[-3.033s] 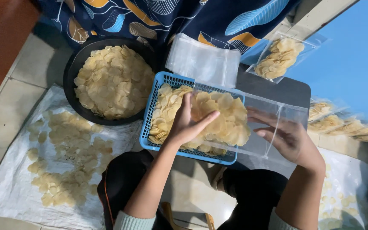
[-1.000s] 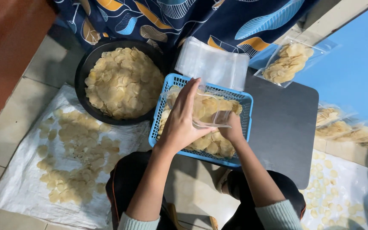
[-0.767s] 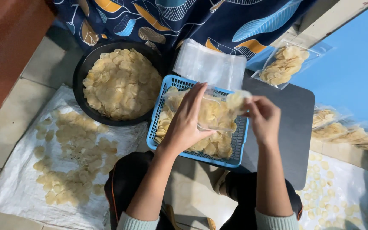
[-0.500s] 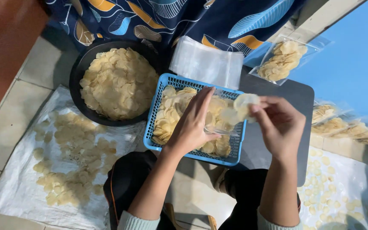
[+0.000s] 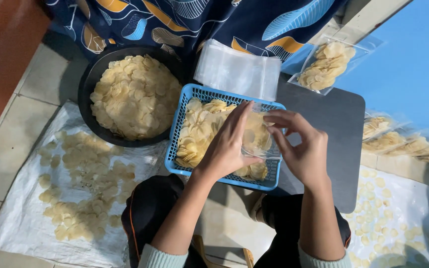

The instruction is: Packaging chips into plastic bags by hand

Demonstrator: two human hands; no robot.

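The left hand [image 5: 227, 144] lies over the blue basket [image 5: 184, 106], fingers stretched forward, thumb pinching the near edge of a clear bag [image 5: 254, 141] part-filled with pale chips; the right hand [image 5: 301, 149] sits just beside it, fingers curled and nipping the same bag's right edge; how firmly either thumb presses is hidden under the palms, and the bag's outline is hard to make out against the chips in the basket below it. Beyond the fingertips lies a stack of empty clear bags [image 5: 239, 72]; farther beyond and to the right of the right hand, a filled bag [image 5: 326, 64] rests on the dark tray [image 5: 336, 124]. Left of the left hand stands a black bowl [image 5: 88, 84] heaped with chips; nearer the wrist, loose chips [image 5: 83, 183] spread on a white sheet [image 5: 21, 218], its corner cut off by the frame; more filled bags [image 5: 403, 144] far right are blurred.
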